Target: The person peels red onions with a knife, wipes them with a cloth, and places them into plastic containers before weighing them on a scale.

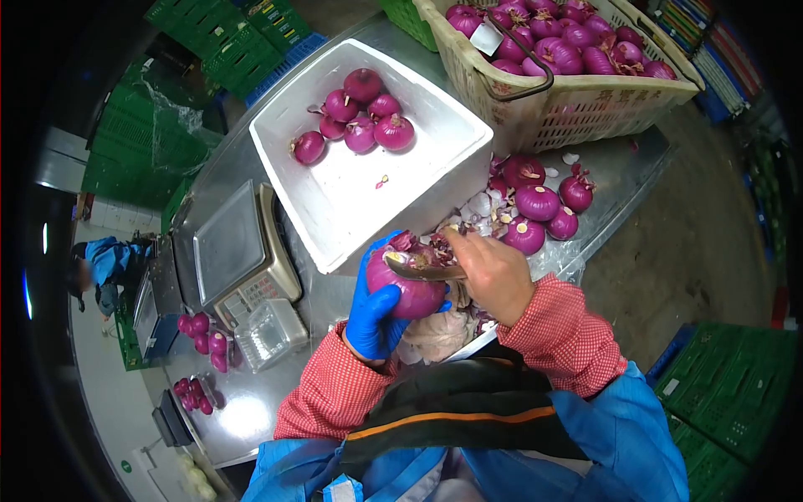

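Observation:
My left hand, in a blue glove, is wrapped round a large red onion. In my bare right hand is a small knife with a curved blade, which lies against the top of that onion. Loose dark skin hangs between the blade and my right fingers. Just beyond my hands stands a white foam box with several red onions gathered at its far end. Right of the box, more red onions lie on the metal table among pale peelings.
A large plastic basket heaped with red onions stands at the back right. Left of the foam box is a weighing scale with a clear plastic tray beside it. Green crates are stacked at right. A person in blue is far left.

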Motion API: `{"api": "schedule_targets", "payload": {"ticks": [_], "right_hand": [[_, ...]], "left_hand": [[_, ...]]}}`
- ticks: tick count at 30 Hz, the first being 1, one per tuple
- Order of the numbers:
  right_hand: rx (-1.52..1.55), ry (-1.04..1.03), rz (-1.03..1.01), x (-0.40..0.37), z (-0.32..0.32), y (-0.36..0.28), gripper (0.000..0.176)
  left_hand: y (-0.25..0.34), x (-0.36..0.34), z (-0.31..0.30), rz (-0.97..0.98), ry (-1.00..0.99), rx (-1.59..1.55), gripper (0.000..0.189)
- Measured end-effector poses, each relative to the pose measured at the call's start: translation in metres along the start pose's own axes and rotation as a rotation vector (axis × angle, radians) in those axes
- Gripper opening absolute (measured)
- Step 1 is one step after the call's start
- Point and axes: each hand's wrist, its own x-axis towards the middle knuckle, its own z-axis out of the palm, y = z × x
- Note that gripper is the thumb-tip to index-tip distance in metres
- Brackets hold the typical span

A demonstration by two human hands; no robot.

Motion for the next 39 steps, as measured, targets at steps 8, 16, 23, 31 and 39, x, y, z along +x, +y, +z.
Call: {"api": "schedule_targets", "payload": {"ticks": [8,16,23,31,39], "right_hand": [[0.153,0.014,0.129,-0.001,-0.012,0.0,0.041],[0.17,-0.187,0.101,0.003,-0.017,-0.022,0.044],[0.162,-0.15,0.062,0.002,-0.011,-0.014,0.043],[0.111,-0.059,0.044,-0.008,0.006,0.004,0.045],[-0.037,0.121,0.06,-0.019,0.015,0.037,0.04]], "left_hand": [[0.014,0.005,0.009,0.115,0.006,0.134,0.094],[0.003,0.009,-0.004,0.146,-0.002,0.21,0.091],[0.001,0.005,-0.005,0.099,-0.005,0.208,0.088],[-0.001,0.002,-0.008,0.012,-0.022,0.059,0.083],[0.019,-0.009,-0.004,-0.1,-0.101,-0.192,0.084]]}}
